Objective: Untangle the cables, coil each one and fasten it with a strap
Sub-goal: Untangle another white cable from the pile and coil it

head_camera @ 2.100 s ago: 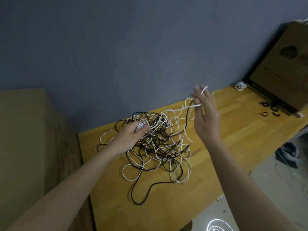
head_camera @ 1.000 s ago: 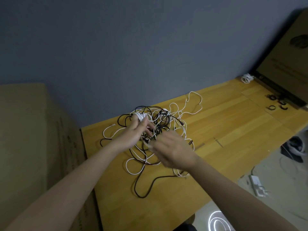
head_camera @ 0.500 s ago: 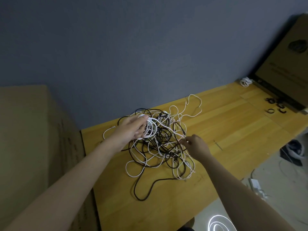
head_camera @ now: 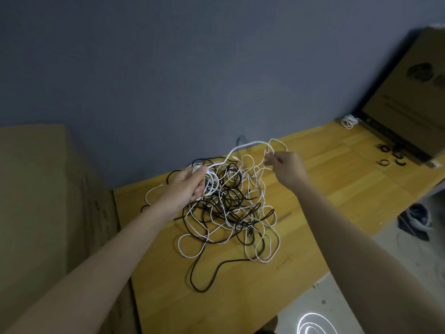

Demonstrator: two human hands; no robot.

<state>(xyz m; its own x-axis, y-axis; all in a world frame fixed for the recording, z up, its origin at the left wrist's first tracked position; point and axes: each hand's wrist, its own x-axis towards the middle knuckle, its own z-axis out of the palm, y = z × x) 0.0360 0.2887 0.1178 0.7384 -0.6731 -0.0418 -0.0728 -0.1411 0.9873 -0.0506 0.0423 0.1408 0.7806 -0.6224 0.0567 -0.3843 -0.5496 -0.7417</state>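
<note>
A tangle of thin white and black cables (head_camera: pixel 231 213) lies on the wooden table (head_camera: pixel 325 189). My left hand (head_camera: pixel 190 183) grips a small coil of white cable (head_camera: pixel 213 182) above the pile's left side. From that coil a white strand (head_camera: pixel 243 147) arcs up and right to my right hand (head_camera: pixel 287 168), which pinches it raised over the pile's right side. Several black straps (head_camera: pixel 391 155) lie at the far right of the table. A coiled white cable (head_camera: pixel 349 121) sits at the far right corner by the wall.
A large cardboard box (head_camera: pixel 43 201) stands against the table's left end. Another cardboard box (head_camera: pixel 409 97) leans at the back right, over the straps. The grey wall (head_camera: pixel 192 68) runs behind the table. On the floor at right lie a dark bundle (head_camera: pixel 415 220) and a white cable loop (head_camera: pixel 313 325).
My right hand rose from the pile's right edge and pulled a white strand up and to the right. My left hand kept hold of the white coil, nearly in place.
</note>
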